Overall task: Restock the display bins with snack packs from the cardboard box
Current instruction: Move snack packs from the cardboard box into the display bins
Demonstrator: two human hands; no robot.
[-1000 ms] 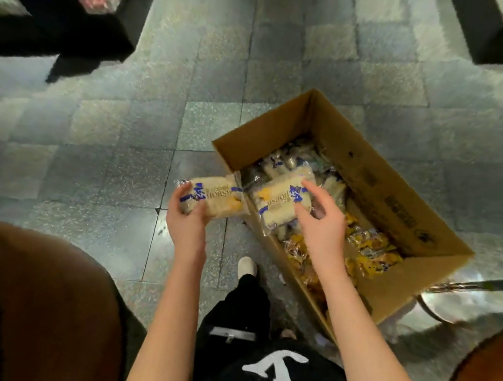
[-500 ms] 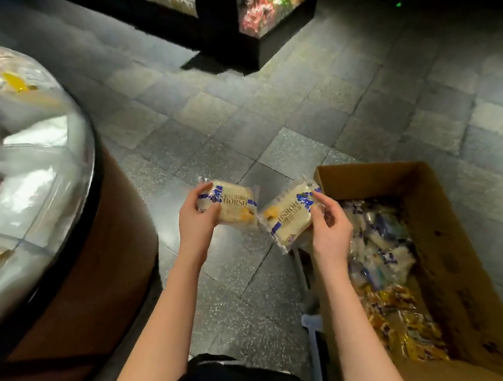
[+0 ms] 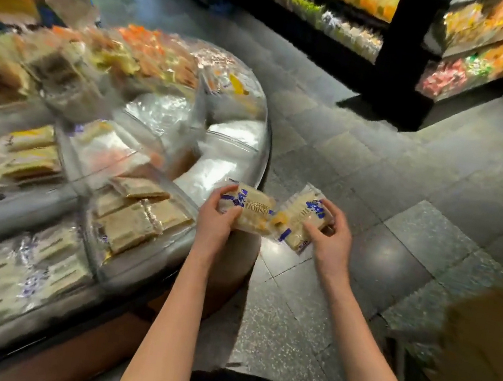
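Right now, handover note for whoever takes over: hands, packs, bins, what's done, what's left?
Hands: left hand grips one snack pack; right hand grips a second pack.
Both packs are at the edge of the display bins, not in one yet.
The cardboard box is on the floor at lower right, contents out of view.
Left: place both with the matching packs, then fetch more.

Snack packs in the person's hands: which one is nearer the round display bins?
The pack in the left hand, lettering facing the camera, at the rim of the display bins. The right hand holds the other pack out over the floor tiles.
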